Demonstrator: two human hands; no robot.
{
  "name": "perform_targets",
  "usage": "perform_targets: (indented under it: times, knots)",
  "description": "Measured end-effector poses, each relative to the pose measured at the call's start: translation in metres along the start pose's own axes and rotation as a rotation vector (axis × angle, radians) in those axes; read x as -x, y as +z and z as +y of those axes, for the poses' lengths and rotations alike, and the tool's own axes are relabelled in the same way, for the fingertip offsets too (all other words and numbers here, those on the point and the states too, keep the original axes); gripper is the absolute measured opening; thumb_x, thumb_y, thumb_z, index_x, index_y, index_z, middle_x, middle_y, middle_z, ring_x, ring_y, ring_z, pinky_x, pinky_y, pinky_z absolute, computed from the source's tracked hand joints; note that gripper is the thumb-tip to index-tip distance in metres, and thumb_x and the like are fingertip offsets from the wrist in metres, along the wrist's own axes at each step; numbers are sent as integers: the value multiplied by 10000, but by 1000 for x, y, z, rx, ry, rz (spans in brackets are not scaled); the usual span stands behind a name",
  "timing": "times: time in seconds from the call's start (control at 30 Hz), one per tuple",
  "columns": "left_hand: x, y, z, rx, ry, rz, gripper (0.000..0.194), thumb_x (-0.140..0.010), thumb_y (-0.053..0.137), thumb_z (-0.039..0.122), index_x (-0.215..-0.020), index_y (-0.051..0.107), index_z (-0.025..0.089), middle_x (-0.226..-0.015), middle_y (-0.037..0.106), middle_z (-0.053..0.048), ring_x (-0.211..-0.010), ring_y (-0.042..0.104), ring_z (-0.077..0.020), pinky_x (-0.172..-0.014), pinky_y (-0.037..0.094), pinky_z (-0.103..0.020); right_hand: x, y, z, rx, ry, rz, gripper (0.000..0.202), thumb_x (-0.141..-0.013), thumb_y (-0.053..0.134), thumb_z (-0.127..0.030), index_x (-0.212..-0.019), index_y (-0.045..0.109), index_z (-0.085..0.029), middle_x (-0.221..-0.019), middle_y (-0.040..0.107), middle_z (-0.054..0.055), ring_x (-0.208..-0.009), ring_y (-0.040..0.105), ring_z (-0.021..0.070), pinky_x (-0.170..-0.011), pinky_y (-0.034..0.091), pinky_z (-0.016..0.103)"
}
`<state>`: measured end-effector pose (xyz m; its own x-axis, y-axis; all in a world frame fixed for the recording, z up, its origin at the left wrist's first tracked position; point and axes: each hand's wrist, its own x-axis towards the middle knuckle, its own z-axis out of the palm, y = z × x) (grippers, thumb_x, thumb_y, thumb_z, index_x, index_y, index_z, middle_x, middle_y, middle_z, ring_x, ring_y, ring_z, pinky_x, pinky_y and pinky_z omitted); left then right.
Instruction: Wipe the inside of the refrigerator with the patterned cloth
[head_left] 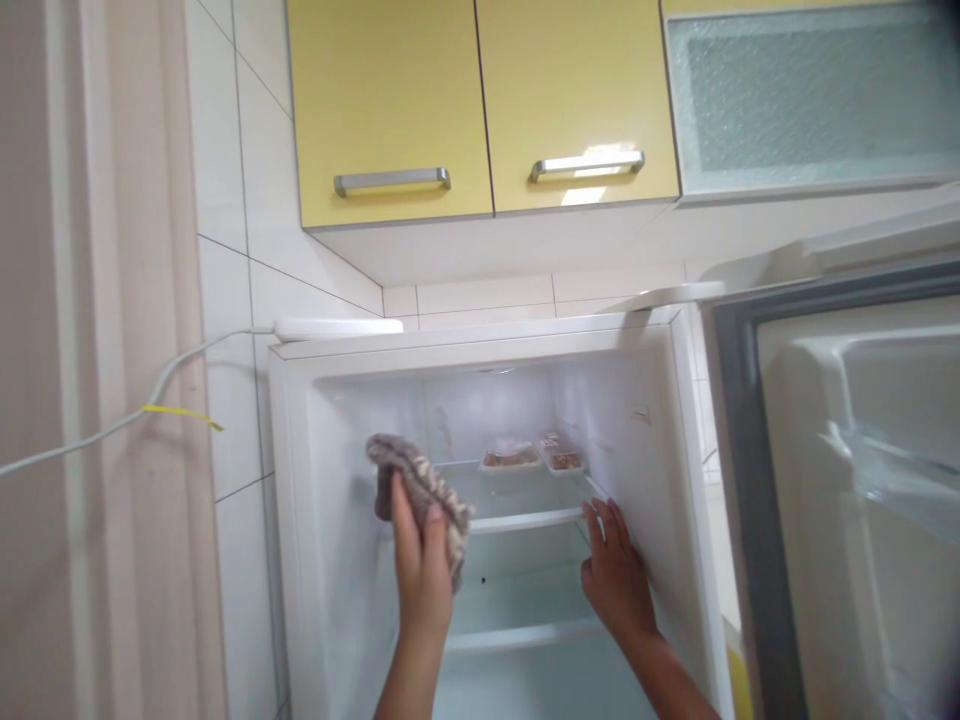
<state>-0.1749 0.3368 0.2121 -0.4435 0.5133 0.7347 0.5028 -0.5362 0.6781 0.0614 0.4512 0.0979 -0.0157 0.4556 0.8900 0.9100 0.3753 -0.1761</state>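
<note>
Head view: the biggest thing by far is a white fridge, standing open at six o'clock, with its door swung out to about four. Up at twelve there's a pair of yellow cupboards with metal handles. Inside the fridge, the upper shelf runs across at six o'clock. The right hand is at five, fingers a bit bent and slightly apart, right by that shelf's right end; can't tell if they're actually touching it, and no object shows in them. The left hand is around half past six, closed on a bunched grey-brown cloth, which sits at seven o'clock near the fridge's left wall. Further back on the shelf, near five o'clock, are two small wrapped food packs side by side. Oh, and a bit of yellow tape hangs off the white cord at nine.
</note>
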Motion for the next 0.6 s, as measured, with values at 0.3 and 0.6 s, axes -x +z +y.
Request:
perform_targets:
  times: [0.3, 0.6]
  knots:
    - [-41, 38, -22, -777, 231, -539, 387, -915, 478, 406, -1141, 698, 181, -1190, 733, -177, -1147, 655, -373, -1045, 457, -587, -17, -20, -17, -16, 105, -69, 563, -773, 470, -33, -1318, 582, -115, -1405, 583, 167, -1400, 454, 316, -1109, 437, 487]
    - [-42, -44, -73, -741, 324, -369, 408, -929, 432, 345, -1227, 649, 170, -1294, 694, -154, -1209, 643, -301, -1073, 503, -517, -99, -28, -150, -464, -173, -476, 422, -928, 416, -262, -1297, 611, -203, -1388, 635, 86, -1266, 583, 177, -1085, 436, 307]
